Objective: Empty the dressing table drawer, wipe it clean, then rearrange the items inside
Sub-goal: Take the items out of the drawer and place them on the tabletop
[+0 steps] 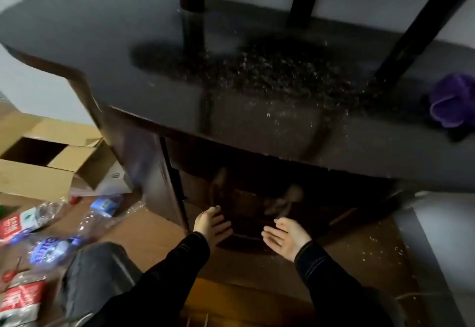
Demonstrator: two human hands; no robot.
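dusty dark glossy dressing table top with a crumpled purple cloth sitting at its right end, pale specks everywhere

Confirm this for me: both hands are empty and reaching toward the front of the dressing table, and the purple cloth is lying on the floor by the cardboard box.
Not quite. The head view shows the purple cloth on the dusty dressing table top, at its right end, not on the floor by the cardboard box. The rest holds: left hand and right hand are empty, reaching toward the front.
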